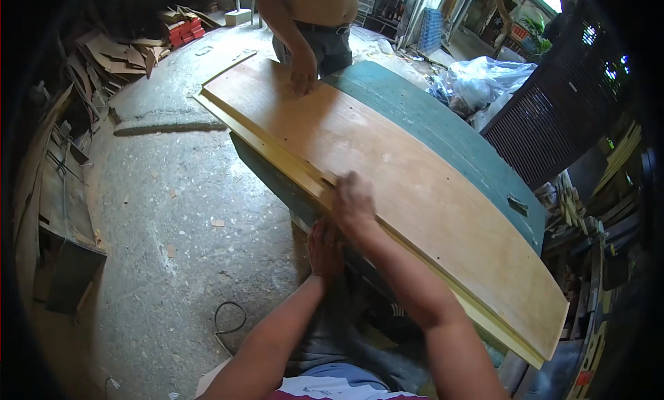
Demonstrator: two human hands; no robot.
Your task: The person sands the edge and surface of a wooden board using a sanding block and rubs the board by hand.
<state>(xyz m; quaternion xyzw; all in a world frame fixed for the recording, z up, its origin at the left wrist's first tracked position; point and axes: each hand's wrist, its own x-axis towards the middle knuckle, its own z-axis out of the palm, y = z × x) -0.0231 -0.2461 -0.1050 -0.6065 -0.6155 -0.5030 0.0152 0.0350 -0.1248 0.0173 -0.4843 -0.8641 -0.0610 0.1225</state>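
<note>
A long, pale wooden panel [387, 172] with one curved side lies on a green worktable [443, 137]. Yellowish wood strips [277, 158] run along the panel's near edge. My right hand [354, 203] is on that edge, its fingers closed around something too small to make out; a short dark piece shows at the fingertips. Just below, my left hand [324, 248] rests with fingers extended against the side under the strips, holding nothing visible. Across the table another person's hand [303, 71] touches the panel's far end.
A small dark object [517, 205] lies on the table's right part. Scrap boards [114, 58] are piled at upper left, with red blocks [185, 32] beside them. Clear plastic sheeting [484, 85] and a dark louvred panel [553, 103] stand behind. A black cable [230, 317] loops on the floor.
</note>
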